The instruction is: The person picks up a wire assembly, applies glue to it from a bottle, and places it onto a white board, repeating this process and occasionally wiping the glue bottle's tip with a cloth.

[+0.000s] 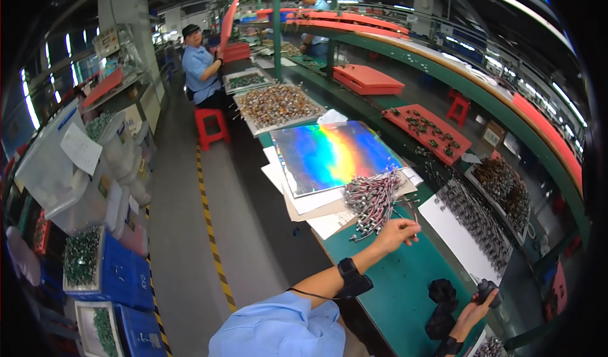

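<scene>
My left hand (399, 233) is over the green bench top (405, 271), with its fingers curled together. Whatever it may pinch is too small to make out. Just beyond it lies a loose bunch of reddish-grey wire leads with metal ends (375, 200), partly on a shiny rainbow-coloured sheet (316, 157). To the right and nearer, my right hand (470, 312) is wrapped round a dark, rounded object (487, 292) whose kind I cannot tell. A crumpled black item (441, 309) rests on the bench beside that hand. White paper (443, 221) under many grey leads (475, 221) is farther right.
A tray of brownish parts (278, 105) stands farther along the bench. A red board (425, 132) holds small circuit pieces. Two people in blue shirts are beyond, one near a red stool (211, 129). Blue crates (123, 268) and clear bins (79, 195) line the left.
</scene>
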Demonstrator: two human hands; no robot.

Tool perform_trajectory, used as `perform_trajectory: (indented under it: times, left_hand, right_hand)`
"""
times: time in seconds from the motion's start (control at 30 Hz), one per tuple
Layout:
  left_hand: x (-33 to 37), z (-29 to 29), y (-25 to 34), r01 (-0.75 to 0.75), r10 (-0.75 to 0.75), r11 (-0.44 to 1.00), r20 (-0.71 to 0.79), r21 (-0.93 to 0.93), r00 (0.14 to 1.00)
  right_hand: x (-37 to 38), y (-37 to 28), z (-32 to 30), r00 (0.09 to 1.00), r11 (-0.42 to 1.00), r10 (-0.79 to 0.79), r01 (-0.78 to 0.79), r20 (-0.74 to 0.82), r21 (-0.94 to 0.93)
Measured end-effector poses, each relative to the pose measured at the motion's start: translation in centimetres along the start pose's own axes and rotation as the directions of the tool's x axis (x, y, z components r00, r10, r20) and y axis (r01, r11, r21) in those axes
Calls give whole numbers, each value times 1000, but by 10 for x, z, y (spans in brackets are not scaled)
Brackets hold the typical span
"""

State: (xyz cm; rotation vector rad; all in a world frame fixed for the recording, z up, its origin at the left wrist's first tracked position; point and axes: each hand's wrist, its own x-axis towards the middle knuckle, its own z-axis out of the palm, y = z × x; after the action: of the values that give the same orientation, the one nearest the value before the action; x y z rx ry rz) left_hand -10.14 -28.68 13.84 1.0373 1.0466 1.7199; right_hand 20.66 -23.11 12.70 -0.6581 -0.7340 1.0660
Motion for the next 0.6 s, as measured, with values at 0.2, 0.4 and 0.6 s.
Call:
perform_trajectory:
  times: [0.2, 0.4, 0.6]
  left_hand:
    - [-22, -23, -19, 4, -2, 995, 16, -103, 1000]
    - [-47, -63, -20, 36, -30, 986, 39, -163, 999]
    - [-69, -117, -22, 39, -42, 964, -6, -261, 999]
  right_hand:
    - [-26, -6, 49, 998, 998, 57, -56, -18, 39]
    - [-53, 3, 93, 998, 994, 44, -49, 45, 102]
    - [-71, 24, 132, 996, 988, 85, -88, 30, 128]
